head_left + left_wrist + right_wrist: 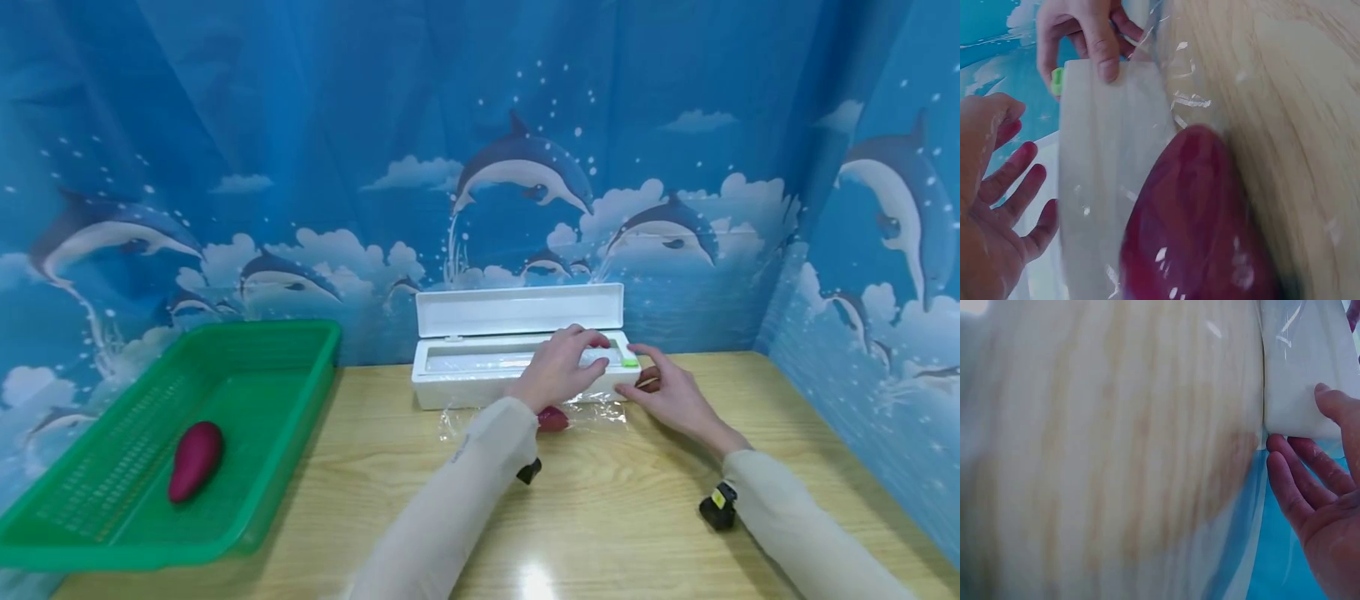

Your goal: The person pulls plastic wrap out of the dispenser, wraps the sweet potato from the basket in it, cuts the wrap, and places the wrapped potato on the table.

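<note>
A white cling film dispenser (465, 393) stands against the back curtain, its lid (520, 308) raised. At its right end sits a green slide cutter (628, 362). My right hand (671, 396) grips that end, with the thumb on the front wall and the fingers at the end face. Over the open top is my left hand (558, 367), its fingers spread and loosely bent with nothing in them. Clear film (600, 414) hangs out over the front onto the table. A purple-red sweet potato (1194, 212) lies at the film before the dispenser, partly hidden by the left wrist in the head view.
On the left stands a green plastic basket (296, 433) with another purple-red sweet potato (197, 461) inside. The wooden table (600, 517) reaches back to a blue dolphin-print curtain (360, 167), which also runs along the right side.
</note>
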`<state>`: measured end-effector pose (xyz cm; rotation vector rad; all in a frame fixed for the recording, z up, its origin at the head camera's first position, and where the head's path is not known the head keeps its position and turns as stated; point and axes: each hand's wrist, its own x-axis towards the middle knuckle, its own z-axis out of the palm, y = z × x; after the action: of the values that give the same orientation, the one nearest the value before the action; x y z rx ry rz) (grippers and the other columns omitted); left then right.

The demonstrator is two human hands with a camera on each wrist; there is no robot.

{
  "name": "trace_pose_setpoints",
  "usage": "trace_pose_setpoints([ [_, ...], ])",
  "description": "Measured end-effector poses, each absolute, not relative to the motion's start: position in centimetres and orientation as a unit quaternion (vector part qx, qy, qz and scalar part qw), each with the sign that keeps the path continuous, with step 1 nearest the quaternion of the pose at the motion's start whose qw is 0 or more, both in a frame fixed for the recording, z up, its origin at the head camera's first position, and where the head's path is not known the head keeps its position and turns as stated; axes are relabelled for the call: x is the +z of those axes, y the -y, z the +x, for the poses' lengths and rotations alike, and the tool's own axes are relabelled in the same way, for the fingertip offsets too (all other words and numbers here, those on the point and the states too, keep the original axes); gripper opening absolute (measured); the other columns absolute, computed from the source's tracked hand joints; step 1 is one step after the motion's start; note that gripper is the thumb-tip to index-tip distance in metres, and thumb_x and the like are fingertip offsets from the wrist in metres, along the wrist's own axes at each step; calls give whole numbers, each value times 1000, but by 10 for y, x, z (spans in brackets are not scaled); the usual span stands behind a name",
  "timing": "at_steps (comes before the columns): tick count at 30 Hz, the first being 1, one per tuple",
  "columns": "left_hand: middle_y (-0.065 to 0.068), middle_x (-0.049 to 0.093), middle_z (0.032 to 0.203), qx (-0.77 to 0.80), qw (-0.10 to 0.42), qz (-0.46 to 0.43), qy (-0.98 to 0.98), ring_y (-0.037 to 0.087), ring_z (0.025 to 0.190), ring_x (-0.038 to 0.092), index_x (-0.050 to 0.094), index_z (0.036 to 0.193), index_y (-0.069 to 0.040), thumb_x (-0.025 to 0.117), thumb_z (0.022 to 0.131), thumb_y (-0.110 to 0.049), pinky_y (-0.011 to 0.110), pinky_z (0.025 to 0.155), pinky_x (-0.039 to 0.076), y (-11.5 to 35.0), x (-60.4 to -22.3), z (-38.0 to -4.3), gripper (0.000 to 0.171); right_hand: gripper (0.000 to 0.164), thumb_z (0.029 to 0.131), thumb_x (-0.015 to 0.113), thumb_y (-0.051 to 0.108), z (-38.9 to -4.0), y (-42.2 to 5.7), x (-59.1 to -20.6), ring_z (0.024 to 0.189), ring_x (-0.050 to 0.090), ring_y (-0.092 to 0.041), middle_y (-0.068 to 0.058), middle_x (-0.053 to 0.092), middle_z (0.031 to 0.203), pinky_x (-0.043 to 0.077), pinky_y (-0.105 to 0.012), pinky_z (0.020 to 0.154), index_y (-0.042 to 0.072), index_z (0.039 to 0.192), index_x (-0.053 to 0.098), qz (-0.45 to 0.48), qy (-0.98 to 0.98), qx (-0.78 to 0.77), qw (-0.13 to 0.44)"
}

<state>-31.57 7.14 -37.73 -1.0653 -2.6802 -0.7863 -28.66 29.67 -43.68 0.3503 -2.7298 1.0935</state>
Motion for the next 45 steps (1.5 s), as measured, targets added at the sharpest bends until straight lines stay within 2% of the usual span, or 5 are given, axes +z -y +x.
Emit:
trace_pose_setpoints([
  [14, -6, 65, 134, -252, 79, -288, 920, 17, 125, 59, 70, 122, -35, 60, 101, -48, 46, 106, 46, -99, -396, -321, 27, 71, 94, 76, 22, -288, -296, -437, 90, 75, -31, -20, 76, 99, 61, -52, 84, 10, 152, 39, 109, 922, 357, 98],
  [21, -10, 65, 129, -234, 84, -268, 931, 15, 123, 58, 70, 116, -43, 58, 99, -55, 45, 105, 43, -108, -401, -321, 25, 71, 94, 75, 24, -288, -297, -435, 89, 76, -32, -19, 76, 98, 60, -55, 85, 10, 153, 38, 109, 924, 353, 99],
  [29, -11, 66, 127, -219, 100, -260, 935, 14, 121, 60, 71, 113, -43, 55, 100, -54, 42, 102, 44, -109, -402, -318, 23, 77, 96, 74, 25, -290, -298, -433, 89, 76, -32, -20, 75, 101, 61, -53, 83, 13, 160, 33, 133, 930, 330, 91],
  [36, -10, 63, 133, -221, 102, -269, 932, 9, 126, 57, 70, 115, -39, 56, 101, -50, 38, 100, 43, -107, -402, -314, 22, 76, 96, 73, 23, -289, -302, -430, 92, 75, -32, -19, 74, 101, 61, -51, 83, 9, 160, 33, 141, 937, 311, 76],
  [45, -4, 58, 143, -193, 91, -275, 937, 15, 132, 54, 68, 113, -34, 58, 102, -43, 42, 105, 44, -104, -397, -314, 18, 75, 94, 74, 19, -291, -297, -427, 89, 74, -29, -17, 74, 97, 62, -49, 81, 6, 158, 36, 139, 935, 318, 76],
])
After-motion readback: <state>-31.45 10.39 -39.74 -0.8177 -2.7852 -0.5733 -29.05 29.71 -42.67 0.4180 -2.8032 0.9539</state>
